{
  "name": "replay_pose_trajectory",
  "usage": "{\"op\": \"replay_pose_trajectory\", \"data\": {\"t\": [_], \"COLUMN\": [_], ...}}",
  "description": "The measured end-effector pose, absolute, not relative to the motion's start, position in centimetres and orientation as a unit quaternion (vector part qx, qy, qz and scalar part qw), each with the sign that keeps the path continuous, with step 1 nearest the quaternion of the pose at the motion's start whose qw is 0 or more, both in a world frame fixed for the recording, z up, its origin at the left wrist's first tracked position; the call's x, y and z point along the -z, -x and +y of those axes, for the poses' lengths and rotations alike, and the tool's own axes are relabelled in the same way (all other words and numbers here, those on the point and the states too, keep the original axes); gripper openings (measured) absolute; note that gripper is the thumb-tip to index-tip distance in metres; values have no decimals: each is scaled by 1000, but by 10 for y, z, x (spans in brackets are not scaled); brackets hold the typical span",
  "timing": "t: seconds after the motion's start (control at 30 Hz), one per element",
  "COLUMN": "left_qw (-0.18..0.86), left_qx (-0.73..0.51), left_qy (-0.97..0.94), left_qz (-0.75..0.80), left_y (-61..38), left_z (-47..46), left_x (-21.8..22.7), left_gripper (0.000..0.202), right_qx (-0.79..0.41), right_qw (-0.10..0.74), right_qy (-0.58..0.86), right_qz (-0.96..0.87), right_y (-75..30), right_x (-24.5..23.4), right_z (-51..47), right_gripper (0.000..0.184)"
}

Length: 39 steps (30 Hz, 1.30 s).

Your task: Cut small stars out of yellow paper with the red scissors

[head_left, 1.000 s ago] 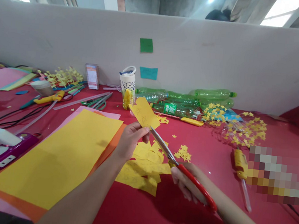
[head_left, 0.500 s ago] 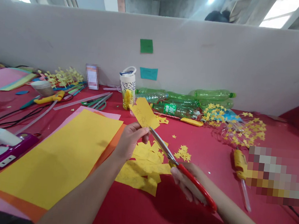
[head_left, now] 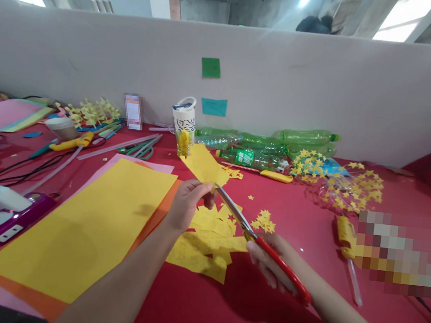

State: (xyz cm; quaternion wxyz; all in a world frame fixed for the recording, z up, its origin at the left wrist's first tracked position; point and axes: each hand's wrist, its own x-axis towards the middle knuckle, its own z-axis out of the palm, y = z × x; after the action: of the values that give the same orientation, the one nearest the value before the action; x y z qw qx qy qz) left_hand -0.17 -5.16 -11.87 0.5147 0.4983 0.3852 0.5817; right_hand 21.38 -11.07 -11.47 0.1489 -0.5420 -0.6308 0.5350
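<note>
My left hand [head_left: 190, 202] pinches the lower edge of a piece of yellow paper [head_left: 203, 164] between thumb and fingers. Red-handled scissors [head_left: 242, 220] are in my right hand [head_left: 272, 262], their blades pointing up and left. The blade tips reach the paper's edge, right beside my left thumb; whether they touch it I cannot tell. Yellow paper scraps [head_left: 205, 255] lie on the red tabletop below my hands. Just right of the blades rests a small heap of cut yellow stars [head_left: 264, 221], with one single star [head_left: 251, 197] apart from it.
Large yellow sheets [head_left: 89, 220] lie at left over orange and pink ones, beside a purple power strip [head_left: 5, 219]. Green bottles [head_left: 254, 158] and a white cup [head_left: 184, 119] stand or lie along the partition [head_left: 285, 86]. At right are star sprays [head_left: 351, 188] and a glue gun [head_left: 345, 237].
The yellow paper has turned in my left hand; the drawn star outlines that showed before are no longer visible. My right hand and the scissors have barely moved.
</note>
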Motion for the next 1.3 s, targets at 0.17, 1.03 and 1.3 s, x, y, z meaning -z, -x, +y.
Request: {"op": "replay_pose_trajectory", "data": {"t": [0.17, 1.03, 1.3], "left_qw": [494, 507, 527], "left_qx": [-574, -582, -591], "left_qy": [-529, -501, -485], "left_qz": [383, 392, 372], "left_y": [0, -13, -15], "left_z": [-54, -59, -58], "left_x": [120, 130, 132], "left_gripper": [31, 33, 28], "right_qx": [-543, -583, -587], "right_qw": [150, 169, 169], "right_qy": [517, 523, 523], "right_qz": [-645, -598, -594], "right_y": [-216, -206, -207], "right_x": [115, 130, 133], "right_z": [-111, -116, -117], "right_gripper": [50, 52, 51]}}
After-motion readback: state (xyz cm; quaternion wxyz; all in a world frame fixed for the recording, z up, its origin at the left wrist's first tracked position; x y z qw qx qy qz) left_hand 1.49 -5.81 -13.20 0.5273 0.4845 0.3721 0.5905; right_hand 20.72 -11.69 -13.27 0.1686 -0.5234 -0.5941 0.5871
